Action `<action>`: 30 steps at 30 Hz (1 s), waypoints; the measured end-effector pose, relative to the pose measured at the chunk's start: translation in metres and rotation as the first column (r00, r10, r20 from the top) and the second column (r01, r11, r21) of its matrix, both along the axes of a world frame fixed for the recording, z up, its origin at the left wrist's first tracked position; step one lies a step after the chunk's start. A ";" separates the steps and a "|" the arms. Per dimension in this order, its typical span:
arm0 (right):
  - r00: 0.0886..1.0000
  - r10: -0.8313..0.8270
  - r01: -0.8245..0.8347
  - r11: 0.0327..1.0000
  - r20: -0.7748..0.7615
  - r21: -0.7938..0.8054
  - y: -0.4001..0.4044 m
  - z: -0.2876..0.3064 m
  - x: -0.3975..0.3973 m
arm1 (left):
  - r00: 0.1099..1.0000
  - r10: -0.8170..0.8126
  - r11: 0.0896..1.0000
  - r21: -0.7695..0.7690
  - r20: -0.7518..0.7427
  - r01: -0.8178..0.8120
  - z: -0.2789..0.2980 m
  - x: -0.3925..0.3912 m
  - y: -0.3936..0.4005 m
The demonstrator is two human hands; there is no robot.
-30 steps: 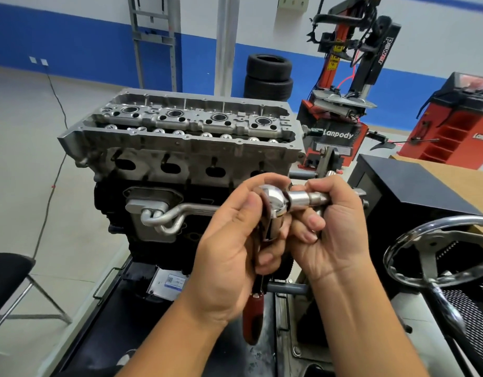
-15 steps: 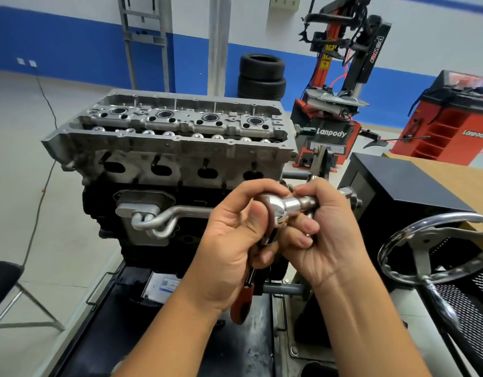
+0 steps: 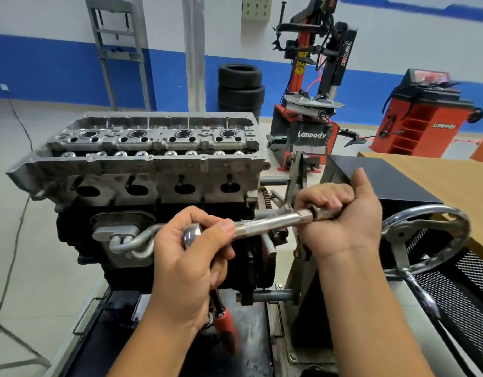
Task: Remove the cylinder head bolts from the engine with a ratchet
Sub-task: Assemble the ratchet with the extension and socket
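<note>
The engine (image 3: 142,202) stands on its stand with the bare aluminium cylinder head (image 3: 153,148) on top, its bolt holes and valve gear facing up. In front of the engine my left hand (image 3: 191,265) grips the chrome head of the ratchet (image 3: 192,236), whose red handle (image 3: 226,327) hangs down below my palm. A long chrome extension bar (image 3: 270,223) runs from the ratchet head up to the right. My right hand (image 3: 341,219) grips the far end of that bar, thumb raised. Both hands are apart from the cylinder head.
A chrome handwheel (image 3: 430,238) of the engine stand sits at the right above black mesh. A black box (image 3: 384,183) and a wooden tabletop (image 3: 438,180) lie behind my right hand. Stacked tyres (image 3: 240,88), a tyre changer (image 3: 311,104) and a red balancer (image 3: 419,115) stand at the back. A chair leg (image 3: 17,346) shows at lower left.
My right hand has slid out to the right along the extension bar, so the bar now shows between my hands. The camera has tilted up slightly.
</note>
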State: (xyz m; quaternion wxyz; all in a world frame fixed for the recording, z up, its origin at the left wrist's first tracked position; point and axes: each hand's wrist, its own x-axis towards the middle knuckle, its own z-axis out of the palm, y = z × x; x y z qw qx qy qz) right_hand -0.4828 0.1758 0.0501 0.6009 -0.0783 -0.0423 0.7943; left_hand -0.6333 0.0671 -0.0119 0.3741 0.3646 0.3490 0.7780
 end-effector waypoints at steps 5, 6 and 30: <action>1.000 0.026 -0.027 0.991 0.014 0.129 -0.003 -0.001 -0.002 | 0.996 -0.004 0.998 -0.062 0.086 0.009 -0.002 0.007 -0.002; 0.999 0.038 -0.039 0.985 0.009 0.170 -0.004 -0.001 -0.002 | 0.996 -0.008 0.997 -0.075 0.094 0.015 -0.002 0.008 -0.002; 0.685 -0.084 -0.241 0.911 0.724 0.334 -0.034 -0.019 -0.035 | 0.966 0.197 0.978 -0.097 0.168 -0.183 0.007 0.021 -0.003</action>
